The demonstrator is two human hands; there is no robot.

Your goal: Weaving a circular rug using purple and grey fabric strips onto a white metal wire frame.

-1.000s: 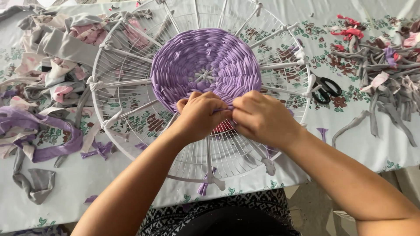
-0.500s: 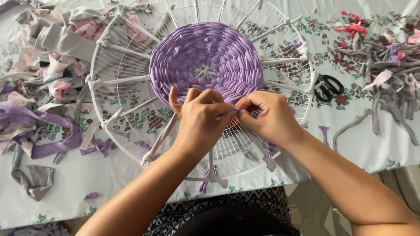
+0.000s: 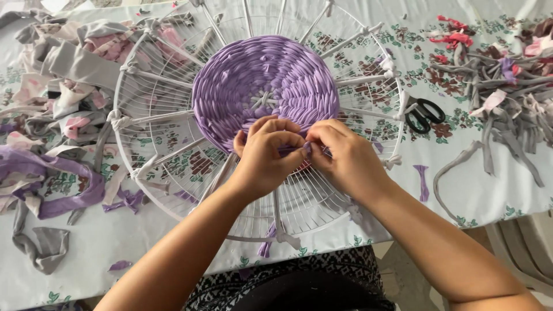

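Note:
A round white wire frame [image 3: 144, 115] lies on the table, with white fabric spokes tied out to its rim. A purple woven fabric disc [image 3: 262, 86] fills its centre. My left hand [image 3: 266, 154] and my right hand [image 3: 345, 158] meet at the disc's near edge. Both pinch a purple fabric strip [image 3: 299, 151] between thumb and fingers, mostly hidden by the fingers. The hands touch each other over the frame's near half.
Black-handled scissors [image 3: 425, 113] lie just right of the frame. Grey, pink and red fabric strips [image 3: 507, 80] are piled at the right. Grey, pink and purple scraps [image 3: 52, 103] cover the left. A floral tablecloth [image 3: 472, 190] covers the table; its edge runs near my body.
My hands have shifted slightly right and closer together along the disc's near edge, the fingers tightening on the strip. The frame and scraps stay where they were.

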